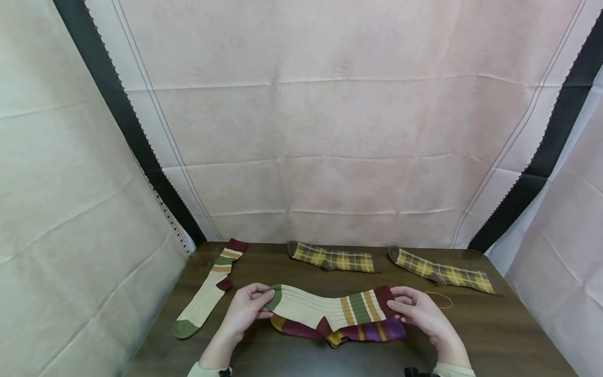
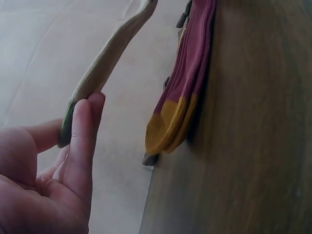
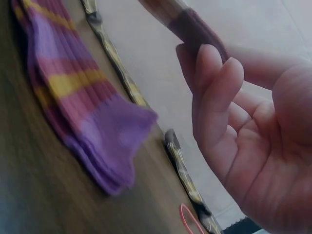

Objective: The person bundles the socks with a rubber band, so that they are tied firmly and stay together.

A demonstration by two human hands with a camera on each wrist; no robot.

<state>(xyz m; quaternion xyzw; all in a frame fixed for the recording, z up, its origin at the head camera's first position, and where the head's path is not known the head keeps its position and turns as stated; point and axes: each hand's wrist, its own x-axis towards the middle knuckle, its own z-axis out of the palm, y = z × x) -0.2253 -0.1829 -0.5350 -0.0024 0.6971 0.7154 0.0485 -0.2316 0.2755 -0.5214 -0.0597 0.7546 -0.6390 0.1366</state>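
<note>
A cream sock (image 1: 306, 305) with a green toe, maroon cuff and striped ankle is held stretched sideways in the air between both hands. My left hand (image 1: 246, 308) pinches its green toe; in the left wrist view the fingers (image 2: 83, 131) grip that end. The right hand (image 1: 421, 312) pinches the maroon cuff (image 3: 195, 29). Below the held sock, partly hidden by it, a maroon, purple and mustard pair of socks (image 1: 367, 332) lies on the table, one on the other. The matching cream sock (image 1: 207, 296) lies slanted at the left.
Two yellow plaid socks lie apart along the table's back edge, one plaid sock (image 1: 332, 257) in the middle and another plaid sock (image 1: 445, 273) at right. A thin orange elastic band (image 1: 445, 300) lies beside the right hand. Pale fabric walls (image 1: 339, 125) enclose the brown table (image 1: 499, 335).
</note>
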